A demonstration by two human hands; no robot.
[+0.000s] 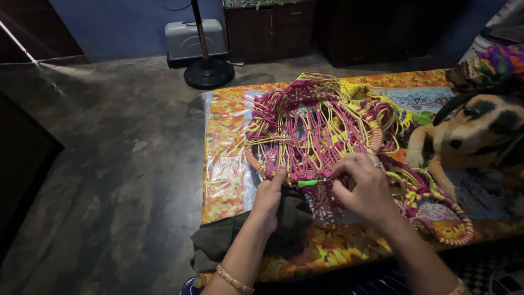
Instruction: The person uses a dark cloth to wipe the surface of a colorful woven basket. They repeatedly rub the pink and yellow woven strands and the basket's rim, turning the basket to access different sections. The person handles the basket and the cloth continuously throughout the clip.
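A dim room with a bare grey concrete floor [109, 164] holds a low bed [218, 180] covered in an orange, flower-printed sheet under clear plastic. Against the blue far wall stand a grey case [191, 38], the round black base of a stand [208, 72] and a dark wooden cabinet [270, 30].

On the bed lies a knotted cord bag [311, 128], worked in magenta and yellow cords into an open net of diamond meshes, with round tan handle rings at its edges. It lies spread flat; nothing shows inside it. A plush dog [475, 136], tan with black patches, lies just beside it to the right. A dark olive cloth [229, 240] is bunched at the bed's near edge.

The left hand [267, 199] presses its thumb up against the near edge of the net, the fingers curled under it. The right hand [365, 186], wearing a ring, pinches a small green tool [312, 183] between thumb and forefinger, closed on it, with its tip pointing toward the left thumb. The bag's near edge lies right at both sets of fingers.
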